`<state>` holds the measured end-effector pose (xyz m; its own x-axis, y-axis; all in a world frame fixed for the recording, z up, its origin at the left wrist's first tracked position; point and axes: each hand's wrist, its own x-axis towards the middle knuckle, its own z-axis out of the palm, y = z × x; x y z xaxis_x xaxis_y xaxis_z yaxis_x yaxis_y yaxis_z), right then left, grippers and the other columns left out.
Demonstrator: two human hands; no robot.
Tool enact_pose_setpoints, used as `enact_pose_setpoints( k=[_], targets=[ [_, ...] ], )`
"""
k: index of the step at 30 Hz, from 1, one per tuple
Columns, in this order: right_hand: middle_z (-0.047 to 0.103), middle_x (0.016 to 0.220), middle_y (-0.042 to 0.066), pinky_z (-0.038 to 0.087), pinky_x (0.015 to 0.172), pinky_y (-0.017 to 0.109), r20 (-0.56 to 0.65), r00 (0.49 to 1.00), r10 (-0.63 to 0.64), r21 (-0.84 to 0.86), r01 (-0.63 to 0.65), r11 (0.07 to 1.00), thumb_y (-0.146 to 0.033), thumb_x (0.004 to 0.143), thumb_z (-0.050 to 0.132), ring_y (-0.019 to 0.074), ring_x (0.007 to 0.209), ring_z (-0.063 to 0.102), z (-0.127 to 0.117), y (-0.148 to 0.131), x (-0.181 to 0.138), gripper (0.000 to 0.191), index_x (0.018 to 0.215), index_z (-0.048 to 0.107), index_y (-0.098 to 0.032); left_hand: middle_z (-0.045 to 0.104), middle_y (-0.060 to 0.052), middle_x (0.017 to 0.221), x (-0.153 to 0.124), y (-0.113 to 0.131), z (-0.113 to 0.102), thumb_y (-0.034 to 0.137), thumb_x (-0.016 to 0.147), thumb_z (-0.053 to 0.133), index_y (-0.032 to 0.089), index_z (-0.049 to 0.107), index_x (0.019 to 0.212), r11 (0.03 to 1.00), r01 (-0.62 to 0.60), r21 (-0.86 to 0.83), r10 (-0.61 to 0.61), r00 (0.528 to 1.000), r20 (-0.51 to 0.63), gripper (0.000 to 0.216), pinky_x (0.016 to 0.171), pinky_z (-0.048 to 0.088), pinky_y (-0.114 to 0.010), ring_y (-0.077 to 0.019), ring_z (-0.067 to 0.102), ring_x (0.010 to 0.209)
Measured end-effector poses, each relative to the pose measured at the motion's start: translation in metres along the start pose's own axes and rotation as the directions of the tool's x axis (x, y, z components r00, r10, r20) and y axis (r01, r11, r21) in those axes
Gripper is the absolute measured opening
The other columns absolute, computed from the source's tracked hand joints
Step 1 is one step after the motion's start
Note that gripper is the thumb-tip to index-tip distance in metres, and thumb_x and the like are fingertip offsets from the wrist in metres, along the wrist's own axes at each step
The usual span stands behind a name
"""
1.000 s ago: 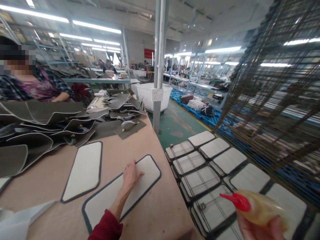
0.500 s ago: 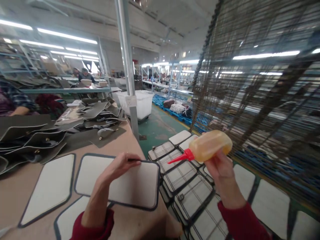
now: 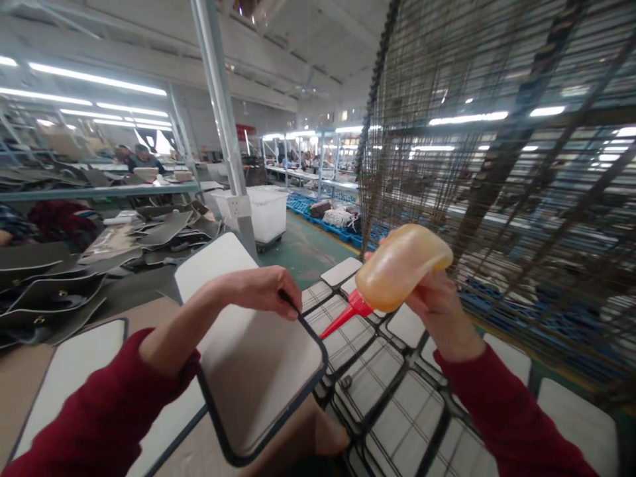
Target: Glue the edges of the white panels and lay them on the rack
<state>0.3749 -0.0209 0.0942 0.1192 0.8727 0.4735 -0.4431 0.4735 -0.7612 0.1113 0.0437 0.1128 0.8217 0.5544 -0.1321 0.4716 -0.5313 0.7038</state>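
Observation:
My left hand (image 3: 271, 291) pinches the edge of a white rounded panel (image 3: 258, 377) with a dark border. The panel is tilted up off the table, and my forearm crosses in front of part of it. In my right hand (image 3: 432, 291) is a squeeze bottle (image 3: 402, 265) of yellowish liquid, its red nozzle pointing down and left. The nozzle tip appears at the panel's dark right edge; whether it touches cannot be made out. Another white panel (image 3: 74, 377) lies on the brown-covered table to the left.
A wire rack (image 3: 397, 371) holding several similar panels stands low to the right, with an upright wire mesh (image 3: 447, 165) behind. Dark grey cut pieces (image 3: 64, 285) are piled at left. A metal post (image 3: 218, 99) and a white bin (image 3: 268, 212) stand ahead.
The panel in my left hand has turned, its right edge swinging downward and its far end rising. My right hand has brought the bottle left, tipped more steeply, to the panel's edge. The view has shifted right.

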Motion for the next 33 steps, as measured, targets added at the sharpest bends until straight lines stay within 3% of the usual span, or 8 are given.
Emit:
enact_pose_setpoints(
  k=[5,11,19,33],
  targets=[
    [0.075,0.103,0.004,0.049,0.097,0.055,0.064,0.994,0.089,-0.025,-0.087,0.996,-0.041,0.045,0.088,0.0352,0.112,0.063,0.010,0.004,-0.008,0.061,0.101,0.067,-0.028,0.073,-0.003,0.068,-0.006,-0.005,-0.003,0.019,0.071,0.072,0.015,0.080,0.076,0.993,-0.117,-0.018,0.119,0.985,0.122,0.011,0.058,0.045,-0.019,-0.0149,0.061,0.063],
    [0.076,0.097,0.003,0.052,0.092,0.055,0.123,0.984,0.127,-0.041,-0.123,0.992,-0.045,0.042,0.088,0.0358,0.105,0.067,0.021,0.011,-0.005,0.062,0.099,0.068,-0.029,0.074,-0.004,0.070,-0.014,-0.012,-0.006,0.019,0.073,0.073,0.013,0.079,0.078,0.988,-0.139,-0.063,0.148,0.973,0.175,0.010,0.060,0.046,-0.018,-0.0142,0.062,0.064],
    [0.076,0.083,0.000,0.061,0.072,0.046,0.116,0.981,0.156,0.006,-0.158,0.987,-0.040,0.032,0.092,0.0291,0.076,0.073,0.032,0.017,-0.003,0.062,0.089,0.071,-0.027,0.075,-0.005,0.072,-0.023,-0.009,-0.009,0.019,0.072,0.075,0.015,0.081,0.079,0.989,-0.124,-0.082,0.137,0.975,0.176,0.010,0.062,0.047,-0.019,-0.0156,0.064,0.067],
    [0.076,0.088,0.002,0.055,0.084,0.055,0.098,0.988,0.121,-0.040,-0.118,0.992,-0.046,0.037,0.090,0.0321,0.084,0.072,0.024,0.023,-0.008,0.064,0.096,0.070,-0.029,0.073,-0.004,0.069,-0.038,-0.013,-0.014,0.031,0.072,0.075,0.014,0.080,0.076,0.990,-0.092,-0.103,0.103,0.989,0.104,0.018,0.060,0.045,-0.020,-0.0162,0.061,0.065]
  ],
)
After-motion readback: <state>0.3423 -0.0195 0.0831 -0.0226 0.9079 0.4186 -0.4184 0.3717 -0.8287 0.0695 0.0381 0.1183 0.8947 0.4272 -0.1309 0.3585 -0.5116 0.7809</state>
